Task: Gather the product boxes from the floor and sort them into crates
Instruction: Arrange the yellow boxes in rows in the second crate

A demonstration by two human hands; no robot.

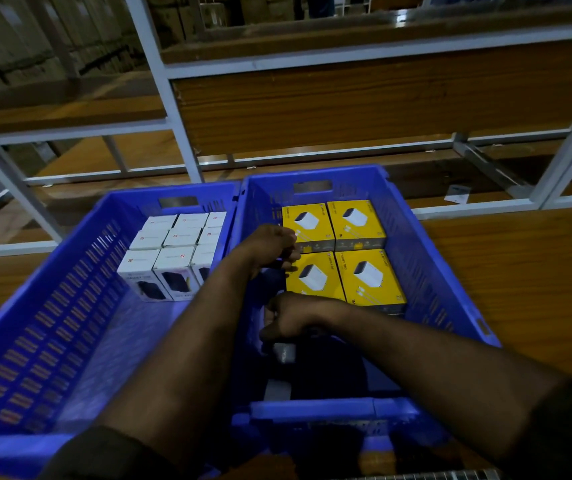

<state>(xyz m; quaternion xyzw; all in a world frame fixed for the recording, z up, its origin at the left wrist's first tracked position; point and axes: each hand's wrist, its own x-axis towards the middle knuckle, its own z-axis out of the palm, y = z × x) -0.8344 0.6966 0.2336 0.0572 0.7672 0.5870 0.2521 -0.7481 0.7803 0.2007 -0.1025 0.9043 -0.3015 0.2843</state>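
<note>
Left hand (270, 249) is seen inside the right crate (426, 244), fingers curled, at the left edge of the yellow boxes (341, 252); whether a box edge is pinched cannot be told. Right hand (289, 318) is held lower in the same crate, nearer the person, fingers curled round a small dark box (284, 351) whose pale end is visible below the fist; the lighting is dim and the object is blurred, so its type cannot be confirmed.

Four yellow boxes are laid flat in a two-by-two block at the far end of the right crate, each touching its neighbours, printed with a white charger picture. White boxes (173, 251) are packed upright in three rows at the far right corner of the left crate (69, 282), touching one another. Both blue crates are set side by side, walls touching, on a wooden tabletop (520, 271). Behind them a white metal rack (180, 109) with wooden shelves is seen. Dark sleeves are visible at both forearms
</note>
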